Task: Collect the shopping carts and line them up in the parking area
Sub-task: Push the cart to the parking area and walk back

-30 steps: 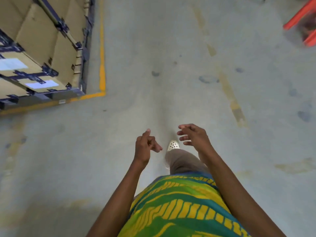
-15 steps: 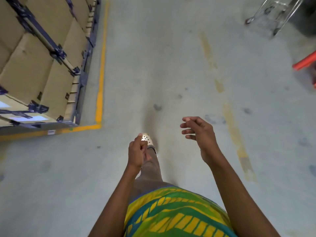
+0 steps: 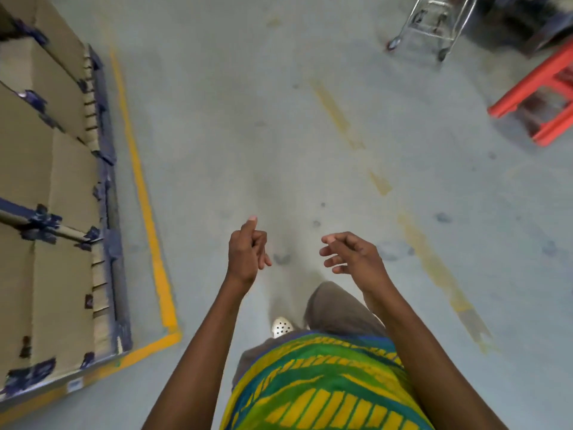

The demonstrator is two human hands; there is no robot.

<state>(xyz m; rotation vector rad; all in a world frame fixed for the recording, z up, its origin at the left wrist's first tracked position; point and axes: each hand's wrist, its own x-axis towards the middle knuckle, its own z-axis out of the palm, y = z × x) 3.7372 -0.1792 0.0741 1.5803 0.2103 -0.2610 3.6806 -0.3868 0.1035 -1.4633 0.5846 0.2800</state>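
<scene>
The lower frame and wheels of a metal shopping cart [image 3: 434, 26] show at the top right, far ahead of both hands; its basket is cut off by the frame edge. My left hand [image 3: 246, 254] is raised in front of me with fingers loosely curled and the thumb up, holding nothing. My right hand [image 3: 352, 256] hovers beside it, fingers relaxed and slightly bent, also holding nothing. Both hands hang over bare grey concrete floor.
Stacked cardboard boxes [image 3: 46, 212] with blue strapping fill the left, bounded by a yellow floor line [image 3: 145, 206]. A red metal frame [image 3: 539, 88] stands at the right edge. Worn yellow floor markings [image 3: 434, 262] run diagonally along the floor.
The view has advanced along the floor: the boxes slid down and left, and the cart and red frame came closer. Both hands stay raised, holding nothing.
</scene>
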